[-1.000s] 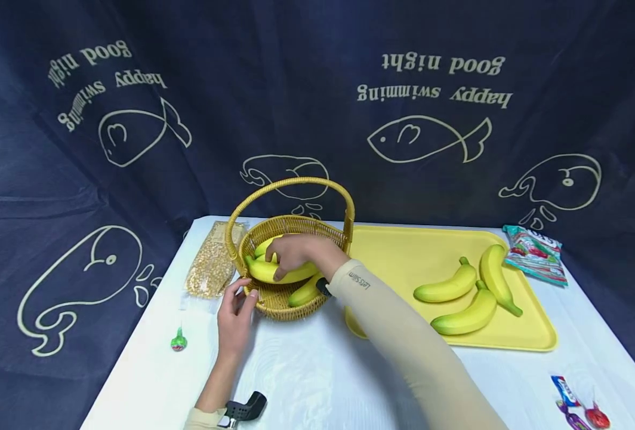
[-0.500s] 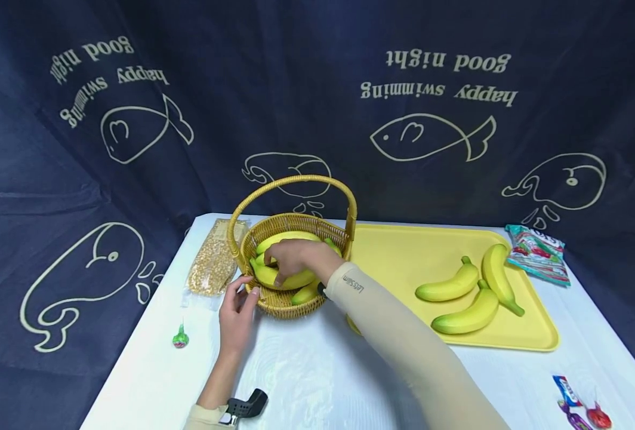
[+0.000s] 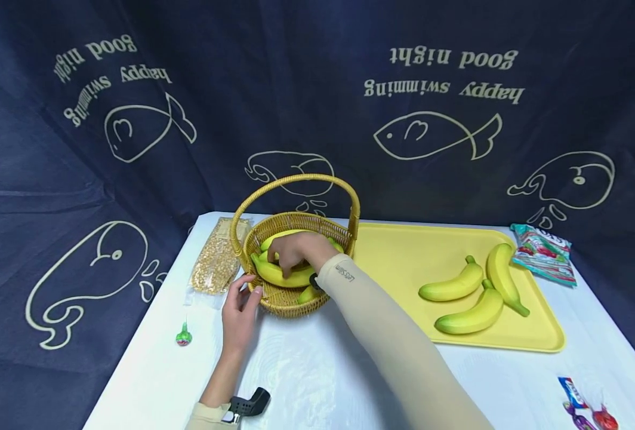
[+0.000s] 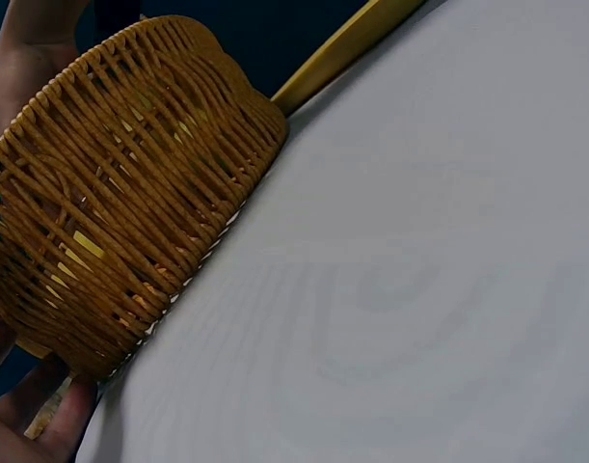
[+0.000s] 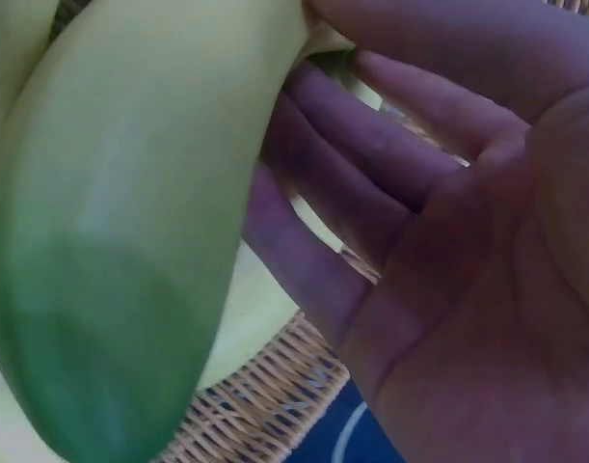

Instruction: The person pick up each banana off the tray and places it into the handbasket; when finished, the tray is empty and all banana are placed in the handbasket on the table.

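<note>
A wicker basket [image 3: 287, 309] with a tall arched handle stands at the back of the table, with several bananas in it. My right hand [image 3: 298, 248] reaches down into it, thumb and fingers around a banana [image 3: 269, 273] whose stem points left. In the right wrist view, that banana's green end [image 5: 111, 357] is close up, the fingers [image 5: 347, 183] behind it. Another banana [image 3: 309, 294] lies partly under the right wrist. My left hand [image 3: 238, 316] holds the basket's near left side at the rim; in the left wrist view its fingertips [image 4: 72, 415] meet the woven wall.
A yellow tray [image 3: 387, 263] right of the basket carries three bananas [image 3: 470, 312]. A bag of corn kernels [image 3: 215, 257] lies left of the basket, near a green lollipop [image 3: 184, 337]. A teal snack bag [image 3: 544, 254] and small candies [image 3: 572, 392] lie at the right.
The banana in my right hand has settled lower in the basket, and the right fingers have curled in and shifted slightly along it. My left hand keeps its place on the basket.
</note>
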`<action>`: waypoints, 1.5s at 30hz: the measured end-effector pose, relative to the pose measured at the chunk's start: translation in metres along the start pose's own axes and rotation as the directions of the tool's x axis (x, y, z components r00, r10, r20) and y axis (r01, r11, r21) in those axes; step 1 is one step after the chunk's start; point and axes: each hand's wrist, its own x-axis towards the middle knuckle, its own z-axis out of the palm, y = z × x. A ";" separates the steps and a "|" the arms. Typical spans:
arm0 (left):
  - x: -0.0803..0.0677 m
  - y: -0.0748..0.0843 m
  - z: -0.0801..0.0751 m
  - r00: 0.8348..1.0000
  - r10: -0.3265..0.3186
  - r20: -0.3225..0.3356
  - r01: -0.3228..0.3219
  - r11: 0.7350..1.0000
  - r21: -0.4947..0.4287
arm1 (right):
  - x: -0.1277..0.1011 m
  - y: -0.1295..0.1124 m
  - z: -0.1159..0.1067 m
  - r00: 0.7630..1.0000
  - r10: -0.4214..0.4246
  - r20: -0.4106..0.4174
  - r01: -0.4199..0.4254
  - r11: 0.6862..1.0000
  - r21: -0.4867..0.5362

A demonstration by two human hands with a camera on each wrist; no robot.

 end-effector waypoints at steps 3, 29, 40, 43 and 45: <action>0.000 0.000 0.000 1.000 0.004 -0.002 -0.004 1.000 -0.001 | 0.002 0.004 0.002 1.000 -0.006 0.019 0.004 0.993 0.117; 0.000 0.002 -0.001 1.000 -0.009 0.008 0.009 1.000 0.005 | 0.000 0.004 0.017 0.998 -0.038 0.042 0.014 0.889 0.457; 0.000 -0.001 -0.001 1.000 0.013 0.006 -0.013 1.000 -0.008 | 0.000 -0.003 0.016 0.995 -0.067 -0.070 0.069 0.997 0.034; 0.001 -0.002 -0.001 1.000 0.016 0.010 -0.016 1.000 -0.012 | -0.002 -0.002 0.011 0.995 -0.044 -0.085 0.042 0.999 -0.028; 0.001 -0.002 -0.001 1.000 0.010 0.011 -0.010 1.000 -0.009 | -0.004 -0.001 0.008 0.996 -0.028 -0.087 0.023 0.998 -0.060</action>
